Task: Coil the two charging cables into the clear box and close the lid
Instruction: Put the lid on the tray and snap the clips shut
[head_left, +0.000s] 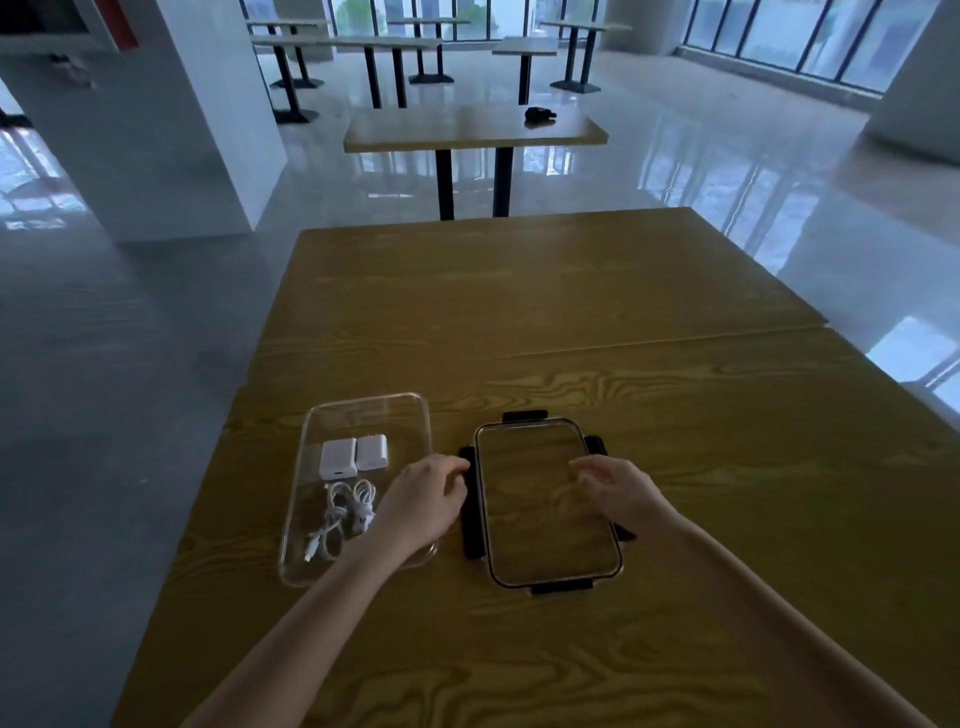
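Inside the clear box: two white charging cables (343, 512), each bundled into a loose coil, side by side in the near half, connector ends trailing toward the near-left corner.
Clear box (421, 415): open, lidless, on the left part of the wooden table (675, 467); long side running away from the viewer.
Plug adapters: two white charger bricks (353, 455) standing together in the middle of the box, just beyond the cables; one with prongs pointing to the far end.
Lid (545, 499): flat on the table just right of the box, apart from it; transparent panel with four black latch flaps (524, 415) folded out, one on each edge.
Left hand (423, 499): over the gap between box and lid, wrist crossing the near-right corner of the box; fingers curled, tips at the lid's left latch; gripping nothing that can be made out.
Right hand (621, 491): hovering above the right half of the lid, fingers loosely bent and spread, empty; contact with the lid impossible to tell.
Beyond the table: glossy pale floor, more tables, a small dark object (540, 114) on the nearest of them, windows along the far wall.
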